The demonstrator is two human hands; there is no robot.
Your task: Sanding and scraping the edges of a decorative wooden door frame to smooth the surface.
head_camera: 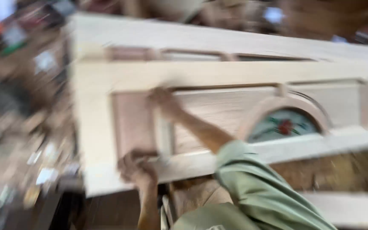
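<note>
Green short sleeves (252,187) fill the bottom of the view, nearest the camera, both bare arms reaching up from them. Beyond lies the large pale unfinished wooden panelled door (218,76), flat and slanting across the view, with an arched stained-glass inset bearing a red flower (283,126) right of the arms. The left hand (138,167) is clenched on the door's near rail, by its corner. The right hand (163,99) rests higher up on a recessed panel; motion blur hides whether that grip is closed or flat.
</note>
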